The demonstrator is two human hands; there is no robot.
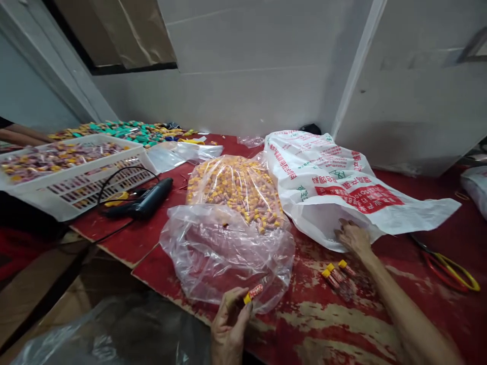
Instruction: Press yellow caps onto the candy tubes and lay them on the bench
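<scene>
Between thumb and fingertips, my left hand [230,324] pinches a small tube [254,292] with a yellow cap and red-and-white print, at the table's front edge. My right hand [353,236] reaches to the mouth of a white woven sack [323,157] with red and green print; its fingers look apart, and I see nothing held in them. Below it lie several yellow-capped tubes [335,276] in a loose group. A clear plastic bag [228,253] spreads between my hands, its back part full of similar yellow-capped tubes [236,187].
At left stands a white basket [102,190] full of small tubes, a black corded tool [152,198] beside it. Behind lies a heap of green- and yellow-capped pieces [125,131]. Another person's arm [23,136] shows there. Scissors [452,271] lie at right on the red table [312,263].
</scene>
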